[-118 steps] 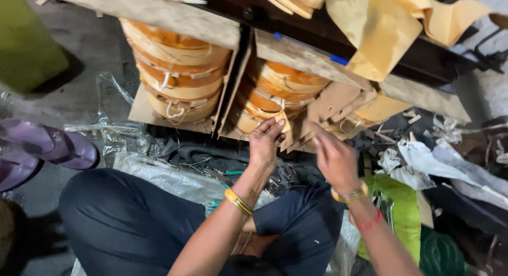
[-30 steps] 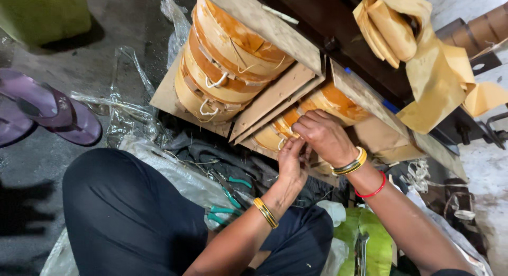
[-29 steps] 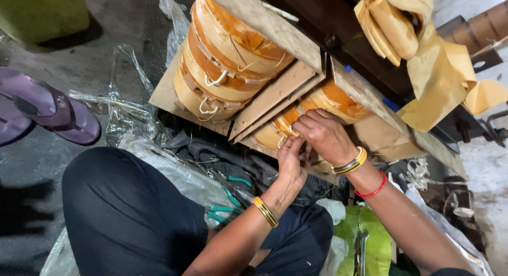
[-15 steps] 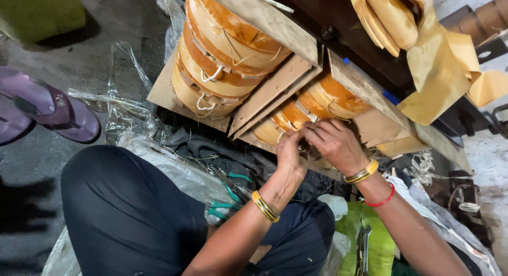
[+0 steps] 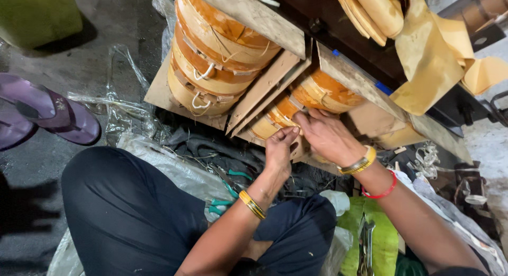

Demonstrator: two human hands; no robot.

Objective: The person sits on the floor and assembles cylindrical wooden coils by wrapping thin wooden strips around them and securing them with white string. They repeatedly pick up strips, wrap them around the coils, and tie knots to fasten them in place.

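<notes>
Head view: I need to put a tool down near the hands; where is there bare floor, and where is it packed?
Bare grey floor lies between the green block, purple sandals and left coil stack. Crowded: both hands, left hand and right hand, press at the right coil stack; plastic sheet and pliers fill the lap side.

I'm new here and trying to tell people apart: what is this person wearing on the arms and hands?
Both forearms are bare, with no sleeves or gloves showing. The left hand has a thin yellow bangle with darker stripes at the wrist. The right hand has a wider gold-coloured bangle at the wrist and, just behind it, a thin red band. No rings are clearly visible.
</notes>
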